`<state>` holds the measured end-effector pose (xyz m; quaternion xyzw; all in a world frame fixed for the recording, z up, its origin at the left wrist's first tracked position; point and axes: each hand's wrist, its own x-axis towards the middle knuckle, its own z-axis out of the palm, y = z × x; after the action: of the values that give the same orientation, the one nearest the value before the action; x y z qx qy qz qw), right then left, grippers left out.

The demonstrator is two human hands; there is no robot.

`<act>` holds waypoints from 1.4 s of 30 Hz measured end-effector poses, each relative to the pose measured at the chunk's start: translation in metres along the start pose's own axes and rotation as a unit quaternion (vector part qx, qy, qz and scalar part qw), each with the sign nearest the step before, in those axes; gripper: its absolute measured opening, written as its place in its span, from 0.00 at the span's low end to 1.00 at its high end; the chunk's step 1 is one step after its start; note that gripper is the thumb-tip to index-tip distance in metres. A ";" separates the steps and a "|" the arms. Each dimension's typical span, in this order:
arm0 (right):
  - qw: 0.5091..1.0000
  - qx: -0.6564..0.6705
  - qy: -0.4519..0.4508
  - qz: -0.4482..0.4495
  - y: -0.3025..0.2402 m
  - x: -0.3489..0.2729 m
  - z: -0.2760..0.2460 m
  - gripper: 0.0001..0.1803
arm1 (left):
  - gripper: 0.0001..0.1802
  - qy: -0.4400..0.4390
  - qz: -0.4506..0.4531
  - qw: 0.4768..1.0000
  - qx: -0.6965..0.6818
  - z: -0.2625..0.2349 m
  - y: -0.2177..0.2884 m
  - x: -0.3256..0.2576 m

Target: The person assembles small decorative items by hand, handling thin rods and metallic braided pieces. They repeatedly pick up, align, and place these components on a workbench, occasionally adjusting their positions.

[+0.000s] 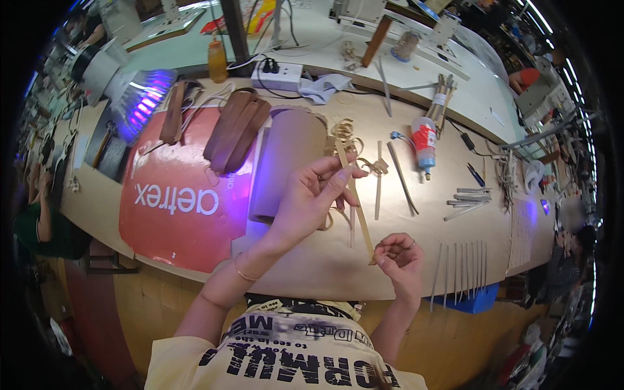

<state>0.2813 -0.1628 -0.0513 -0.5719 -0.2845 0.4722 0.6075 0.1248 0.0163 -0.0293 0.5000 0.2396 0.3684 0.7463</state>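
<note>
A narrow gold strip (361, 218) is stretched at a slant between my hands, above the table. My left hand (315, 198) pinches its upper part between thumb and fingers. Its lower end is pinched in my right hand (400, 261), close to the table's near edge. Just beyond my left hand lie curled gold strips (348, 130), and some loops hang near its fingers. Left of that hand stands a large brown roll or cylinder (296, 149), partly hidden by the hand.
Brown strap bundles (237, 130) and a red printed sheet (175, 224) lie at left under a lit lamp (140, 104). Rightward are a red-labelled bottle (424, 143), grey strips (468, 201) and a blue bin (478, 300) below the edge. A power strip (277, 77) sits behind.
</note>
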 end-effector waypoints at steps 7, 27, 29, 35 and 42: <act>0.954 -0.252 0.096 -0.130 -0.014 0.007 0.026 0.10 | 0.16 0.078 0.227 0.951 0.194 0.000 0.005 -0.020; 0.975 -0.111 0.069 -0.179 -0.063 -0.009 0.083 0.02 | 0.20 0.010 0.476 0.726 0.497 0.014 0.001 -0.035; 0.973 -0.117 0.061 -0.189 -0.062 -0.008 0.083 0.01 | 0.20 0.013 0.478 0.714 0.513 0.014 0.001 -0.035; 0.975 -0.098 0.080 -0.183 -0.060 -0.007 0.084 0.01 | 0.22 0.043 0.457 0.753 0.470 0.020 -0.003 -0.036; 0.944 -0.212 0.105 -0.231 -0.057 -0.003 0.082 0.03 | 0.22 0.019 0.467 0.754 0.462 0.018 0.000 -0.042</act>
<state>0.2214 -0.1250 0.0196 -0.6524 -0.4364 0.1848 0.5914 0.1119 -0.0275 -0.0228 0.8264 0.1315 0.5253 0.1547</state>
